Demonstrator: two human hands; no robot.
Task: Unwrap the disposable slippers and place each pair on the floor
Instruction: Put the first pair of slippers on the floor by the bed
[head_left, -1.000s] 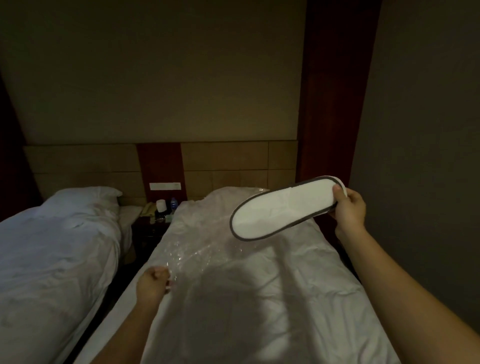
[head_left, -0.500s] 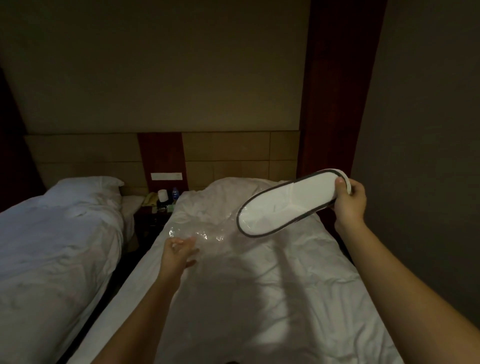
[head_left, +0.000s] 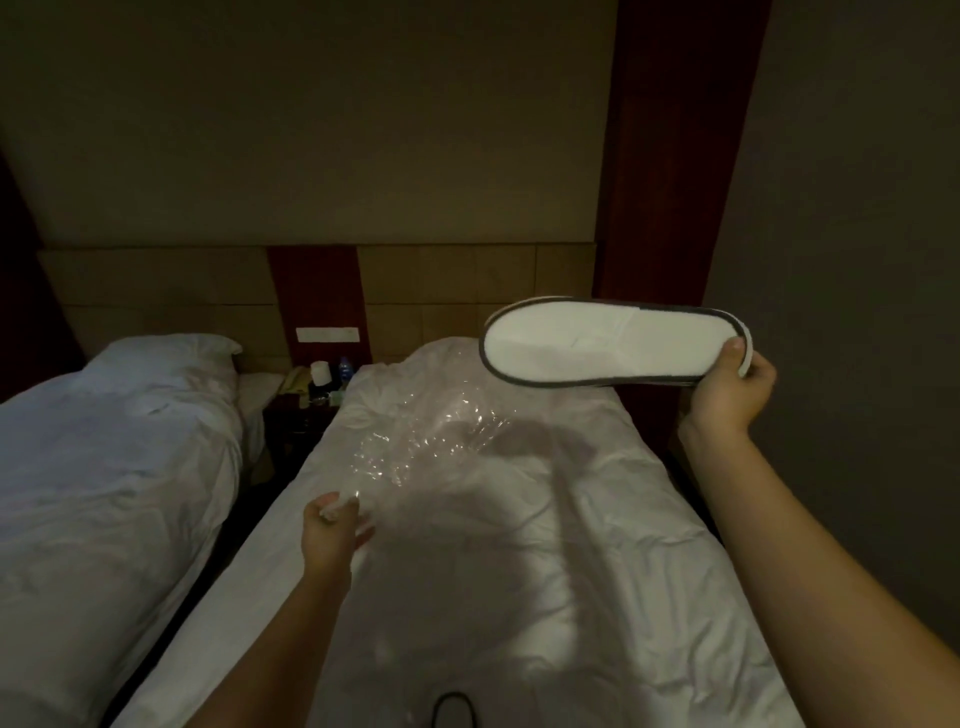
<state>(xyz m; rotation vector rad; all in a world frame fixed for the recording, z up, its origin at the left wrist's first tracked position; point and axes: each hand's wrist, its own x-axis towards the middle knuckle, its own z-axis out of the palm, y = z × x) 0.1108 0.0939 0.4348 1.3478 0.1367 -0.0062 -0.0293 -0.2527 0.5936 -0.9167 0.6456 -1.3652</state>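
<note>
The right hand (head_left: 730, 392) is closed on the heel end of the white slippers (head_left: 608, 343), thumb pressed on the upper face and the other fingers wrapped beneath; they are held flat together, roughly level, in the air above the far end of the near bed (head_left: 519, 571), toes pointing left. A second dark rim shows under the top one — the lower slipper is otherwise hidden. The left hand (head_left: 332, 535) is pinched nearly closed on the near edge of the clear plastic wrapper (head_left: 415, 436), which trails away from it, crumpled and glinting, over the sheet; its outline is hard to trace against the white bedding. A dark curved shape (head_left: 453, 709) at the bottom edge is cut off and cannot be made out. On the nightstand (head_left: 296, 415) between the beds the small items are too dim to identify.
</note>
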